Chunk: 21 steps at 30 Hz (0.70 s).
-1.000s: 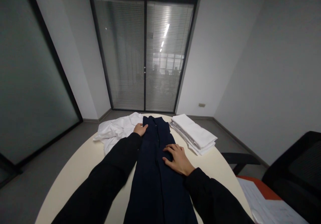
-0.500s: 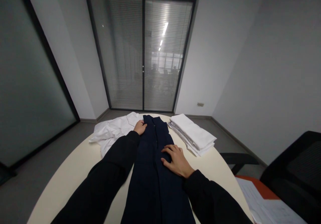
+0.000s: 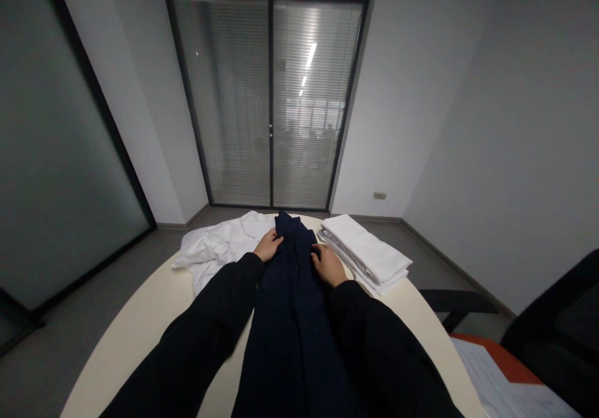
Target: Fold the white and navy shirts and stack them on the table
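A dark navy garment [image 3: 290, 293] lies lengthwise down the middle of a round cream table [image 3: 140, 318], folded into a narrow strip with its collar at the far end. My left hand [image 3: 268, 246] grips the garment's far left edge near the collar, fingers curled on the cloth. On the far right edge my right hand [image 3: 328, 263] rests, its fingers bent onto the cloth. Both arms wear black sleeves.
A crumpled white garment [image 3: 215, 246] lies at the far left of the table. A stack of folded white cloths [image 3: 367, 252] sits at the far right. A black chair [image 3: 556, 324] and papers on an orange folder [image 3: 500, 374] are at the right. Glass doors with blinds stand behind.
My right hand has slid from the garment's middle up to its far right edge, level with my left hand. My left hand stays near the collar.
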{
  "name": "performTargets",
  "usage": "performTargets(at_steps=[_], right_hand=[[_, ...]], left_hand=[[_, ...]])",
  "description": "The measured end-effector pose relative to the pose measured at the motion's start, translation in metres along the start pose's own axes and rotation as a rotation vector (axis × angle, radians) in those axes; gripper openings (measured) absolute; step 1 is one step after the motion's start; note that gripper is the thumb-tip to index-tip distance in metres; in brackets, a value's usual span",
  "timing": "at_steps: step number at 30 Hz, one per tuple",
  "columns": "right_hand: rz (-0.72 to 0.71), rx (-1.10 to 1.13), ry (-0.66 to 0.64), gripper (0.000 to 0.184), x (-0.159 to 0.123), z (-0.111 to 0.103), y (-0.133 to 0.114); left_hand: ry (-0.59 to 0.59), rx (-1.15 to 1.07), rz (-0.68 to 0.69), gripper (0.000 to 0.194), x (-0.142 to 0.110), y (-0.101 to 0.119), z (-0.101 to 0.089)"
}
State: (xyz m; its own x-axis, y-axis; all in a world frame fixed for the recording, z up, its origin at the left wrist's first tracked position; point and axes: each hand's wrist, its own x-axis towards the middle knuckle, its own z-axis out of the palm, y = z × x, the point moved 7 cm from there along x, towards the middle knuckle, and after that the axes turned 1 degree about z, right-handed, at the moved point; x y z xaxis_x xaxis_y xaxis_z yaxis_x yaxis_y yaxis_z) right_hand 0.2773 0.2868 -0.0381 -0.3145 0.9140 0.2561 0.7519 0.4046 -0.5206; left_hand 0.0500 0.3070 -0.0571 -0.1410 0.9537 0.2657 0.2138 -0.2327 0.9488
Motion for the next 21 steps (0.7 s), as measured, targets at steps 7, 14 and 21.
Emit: performTargets(at_steps=[7, 14, 21], right_hand=[[0.163, 0.145, 0.001, 0.043, 0.022, 0.025, 0.030], [0.133, 0.529, 0.053, 0.032, 0.033, 0.030, 0.041], [0.166, 0.980, 0.137, 0.050, 0.036, 0.025, 0.045]], left_hand=[[-0.074, -0.113, 0.046, 0.029, -0.011, 0.007, 0.005], [-0.125, -0.192, 0.100, 0.034, -0.023, 0.020, 0.007], [-0.147, -0.244, 0.133, 0.036, -0.032, 0.036, 0.007]])
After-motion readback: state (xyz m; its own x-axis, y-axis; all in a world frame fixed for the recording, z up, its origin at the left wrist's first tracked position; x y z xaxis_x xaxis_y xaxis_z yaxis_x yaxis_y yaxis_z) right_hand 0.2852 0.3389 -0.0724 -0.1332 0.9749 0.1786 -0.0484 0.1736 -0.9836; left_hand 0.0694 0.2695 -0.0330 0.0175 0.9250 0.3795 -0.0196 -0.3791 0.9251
